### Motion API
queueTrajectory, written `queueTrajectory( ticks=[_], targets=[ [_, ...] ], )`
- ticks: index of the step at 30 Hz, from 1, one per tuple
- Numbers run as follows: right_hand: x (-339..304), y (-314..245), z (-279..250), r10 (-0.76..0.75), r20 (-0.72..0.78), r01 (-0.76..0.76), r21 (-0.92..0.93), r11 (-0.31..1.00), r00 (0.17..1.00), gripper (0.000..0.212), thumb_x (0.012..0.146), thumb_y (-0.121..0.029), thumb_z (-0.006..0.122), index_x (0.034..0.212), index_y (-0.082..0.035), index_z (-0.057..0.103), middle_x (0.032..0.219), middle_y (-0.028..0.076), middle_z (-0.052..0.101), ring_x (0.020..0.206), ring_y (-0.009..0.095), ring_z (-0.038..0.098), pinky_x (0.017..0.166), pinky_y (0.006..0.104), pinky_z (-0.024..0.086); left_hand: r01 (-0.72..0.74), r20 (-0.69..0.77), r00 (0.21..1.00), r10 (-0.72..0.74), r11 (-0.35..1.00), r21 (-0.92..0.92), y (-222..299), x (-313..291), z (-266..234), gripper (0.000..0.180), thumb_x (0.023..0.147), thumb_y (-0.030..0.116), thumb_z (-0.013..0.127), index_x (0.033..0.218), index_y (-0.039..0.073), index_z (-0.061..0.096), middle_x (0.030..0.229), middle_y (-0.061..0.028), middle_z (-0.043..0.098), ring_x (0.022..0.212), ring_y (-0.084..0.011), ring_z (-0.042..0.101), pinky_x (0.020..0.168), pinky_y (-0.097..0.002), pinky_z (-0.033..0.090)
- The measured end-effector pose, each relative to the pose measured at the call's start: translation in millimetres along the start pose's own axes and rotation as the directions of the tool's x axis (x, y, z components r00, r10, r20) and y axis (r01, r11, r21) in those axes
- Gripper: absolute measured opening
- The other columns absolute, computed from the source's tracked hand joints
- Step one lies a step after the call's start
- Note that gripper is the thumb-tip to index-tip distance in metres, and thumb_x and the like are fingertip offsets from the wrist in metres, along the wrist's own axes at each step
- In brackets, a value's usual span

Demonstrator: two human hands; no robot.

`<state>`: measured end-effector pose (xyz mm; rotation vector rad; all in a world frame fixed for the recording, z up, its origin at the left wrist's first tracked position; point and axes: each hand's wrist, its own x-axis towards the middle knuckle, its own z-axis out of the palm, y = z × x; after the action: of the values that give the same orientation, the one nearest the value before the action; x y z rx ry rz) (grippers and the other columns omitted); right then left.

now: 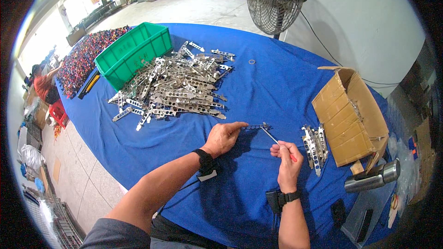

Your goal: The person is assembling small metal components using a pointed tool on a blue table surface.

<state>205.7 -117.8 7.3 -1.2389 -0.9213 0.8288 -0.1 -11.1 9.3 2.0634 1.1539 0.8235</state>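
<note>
My left hand [221,137] pinches one end of a flat metal strip with a row of round holes [252,127], held low over the blue cloth. In my right hand [288,159] is a red-handled tool with a thin metal shaft [269,134]; its tip meets the strip near the far right end. The kind of tip is too small to make out. A large heap of similar perforated metal strips [180,85] lies ahead and to the left. Close by my right hand rests a smaller stack of strips [314,147].
A green plastic crate [134,48] stands behind the heap, beside a pile of small multicoloured pieces [92,55]. On the right are an open cardboard box [339,117] and a steel flask [371,176]. A black fan [276,0] stands beyond the table; a person [45,85] sits far left.
</note>
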Motion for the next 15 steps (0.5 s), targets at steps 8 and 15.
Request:
queueTrajectory(
  ticks=[8, 15],
  targets=[
    [0.7, 1.7, -2.4, -0.004, -0.002, 0.004, -0.003, 1.0, 1.0, 0.02, 0.098, -0.01, 0.051, 0.102, 0.006, 0.063, 0.09, 0.015, 0.069, 0.079, 0.02, 0.069, 0.072, 0.0321, 0.057, -0.01, -0.003, 1.0, 0.01, 1.0, -0.008, 0.2, -0.2, -0.3, 0.025, 0.093, 0.013, 0.054, 0.113, 0.013, 0.07, 0.08, -0.0214, 0.066, 0.073, -0.0388, 0.066, 0.065, -0.0452, 0.051],
    [-0.4, -1.8, 3.6, -0.032, 0.025, 0.031, 0.01, 0.999, 0.999, 0.02, 0.098, -0.009, 0.051, 0.102, 0.006, 0.064, 0.09, 0.015, 0.069, 0.079, 0.02, 0.069, 0.073, 0.0319, 0.056, -0.006, -0.007, 1.0, 0.006, 1.0, -0.016, -0.9, -1.9, -3.4, 0.026, 0.093, 0.012, 0.054, 0.113, 0.013, 0.069, 0.084, -0.0215, 0.067, 0.078, -0.0395, 0.066, 0.068, -0.0462, 0.052]
  ],
)
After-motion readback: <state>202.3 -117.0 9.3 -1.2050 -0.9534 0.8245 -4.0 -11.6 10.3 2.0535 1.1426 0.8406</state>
